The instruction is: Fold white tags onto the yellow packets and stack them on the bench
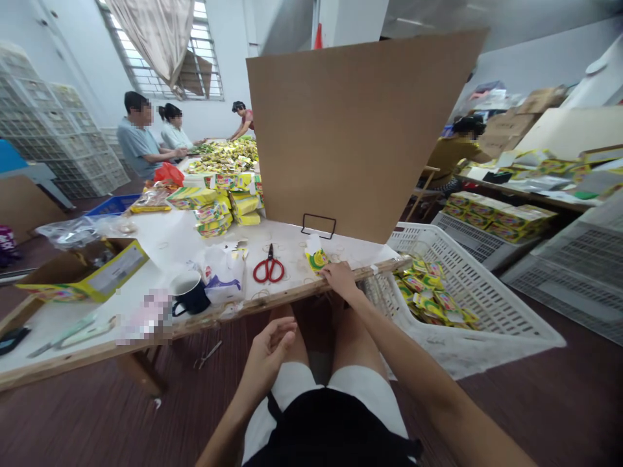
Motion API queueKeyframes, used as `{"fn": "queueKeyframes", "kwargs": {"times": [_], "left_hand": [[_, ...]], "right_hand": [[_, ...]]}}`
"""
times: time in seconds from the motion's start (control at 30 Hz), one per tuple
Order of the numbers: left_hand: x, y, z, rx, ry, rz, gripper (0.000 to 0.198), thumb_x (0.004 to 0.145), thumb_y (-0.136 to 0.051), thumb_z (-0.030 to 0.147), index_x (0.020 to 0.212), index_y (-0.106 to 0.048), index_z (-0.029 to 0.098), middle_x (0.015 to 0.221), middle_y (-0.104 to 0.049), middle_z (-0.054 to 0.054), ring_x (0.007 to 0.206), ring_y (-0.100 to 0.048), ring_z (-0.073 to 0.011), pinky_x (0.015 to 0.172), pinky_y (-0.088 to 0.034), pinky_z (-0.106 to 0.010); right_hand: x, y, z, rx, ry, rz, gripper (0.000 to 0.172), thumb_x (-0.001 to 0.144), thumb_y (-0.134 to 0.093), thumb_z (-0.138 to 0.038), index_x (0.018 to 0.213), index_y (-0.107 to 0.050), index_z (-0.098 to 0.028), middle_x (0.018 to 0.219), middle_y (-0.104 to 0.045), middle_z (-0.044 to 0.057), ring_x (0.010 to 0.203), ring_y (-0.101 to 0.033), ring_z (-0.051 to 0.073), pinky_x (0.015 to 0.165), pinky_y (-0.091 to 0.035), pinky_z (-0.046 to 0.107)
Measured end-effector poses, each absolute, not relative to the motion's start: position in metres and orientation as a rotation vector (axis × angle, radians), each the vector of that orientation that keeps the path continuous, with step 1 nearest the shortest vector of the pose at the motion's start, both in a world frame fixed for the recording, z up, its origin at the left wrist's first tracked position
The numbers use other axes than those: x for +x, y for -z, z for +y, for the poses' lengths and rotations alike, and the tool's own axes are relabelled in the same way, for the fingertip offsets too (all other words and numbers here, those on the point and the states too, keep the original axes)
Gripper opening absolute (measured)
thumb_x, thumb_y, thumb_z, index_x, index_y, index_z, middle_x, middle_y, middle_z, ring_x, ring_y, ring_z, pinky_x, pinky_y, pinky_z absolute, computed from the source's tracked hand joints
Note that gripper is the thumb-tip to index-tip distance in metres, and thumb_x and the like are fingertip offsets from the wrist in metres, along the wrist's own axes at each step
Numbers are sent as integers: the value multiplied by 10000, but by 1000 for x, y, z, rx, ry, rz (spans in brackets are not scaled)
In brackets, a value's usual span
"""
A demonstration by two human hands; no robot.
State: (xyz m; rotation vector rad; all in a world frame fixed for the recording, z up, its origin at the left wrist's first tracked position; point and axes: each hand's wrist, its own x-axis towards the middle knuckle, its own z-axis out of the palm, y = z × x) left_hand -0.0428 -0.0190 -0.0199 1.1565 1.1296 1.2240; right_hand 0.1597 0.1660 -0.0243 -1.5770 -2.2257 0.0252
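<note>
My right hand (339,277) rests palm down on the front edge of the white table (160,243), its fingers touching a small yellow-green packet (317,259). My left hand (270,344) hovers over my knee below the table edge, fingers loosely curled and apart, holding nothing. Red-handled scissors (268,267) lie on the table just left of the packet. A large brown cardboard sheet (357,130) stands upright behind them.
A white plastic crate (467,285) with several yellow packets leans at the right. A black mug (189,293), a plastic bag and a yellow box (104,272) sit at the left. Piles of yellow packets (226,188) and seated people fill the far table.
</note>
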Motion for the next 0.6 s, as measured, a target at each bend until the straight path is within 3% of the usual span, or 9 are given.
{"fn": "queueKeyframes", "kwargs": {"times": [0.17,0.4,0.47,0.53,0.6], "left_hand": [[-34,23,-14,750,-1216,951,506,740,-671,452,1120,-603,125,1060,-692,-171,1003,-641,-291,924,-458,-428],[-37,10,-16,427,-1172,665,565,837,-449,580,1075,-639,103,1040,-702,-153,1011,-636,-278,896,-488,-392],[-36,11,-19,490,-1165,664,592,794,-500,607,1061,-651,101,1021,-706,-154,993,-640,-294,885,-493,-401],[-34,11,-22,561,-1161,678,525,756,-606,546,1062,-655,122,1004,-713,-135,958,-653,-290,861,-502,-394],[-31,9,-25,619,-1151,667,445,744,-674,443,1073,-653,145,991,-717,-119,925,-666,-276,836,-509,-375]], "right_hand": [[143,-4,98,-1388,35,-2133,269,942,-387,-226,881,-639,-151,967,-686,105,945,-580,208,901,-310,368],[108,-12,-19,-599,-297,-2251,154,886,-473,-181,814,-608,-203,794,-691,16,753,-599,147,791,-380,327],[111,-15,-23,-632,-409,-2200,130,873,-507,-251,924,-622,-219,933,-692,37,866,-602,175,840,-387,344],[118,-23,-20,-709,-451,-2131,296,843,-545,-337,1111,-584,-218,1148,-629,76,1038,-551,225,907,-375,379],[124,-33,-14,-858,-446,-2084,427,824,-571,-340,1226,-522,-206,1235,-577,93,1092,-516,248,914,-381,388]]}}
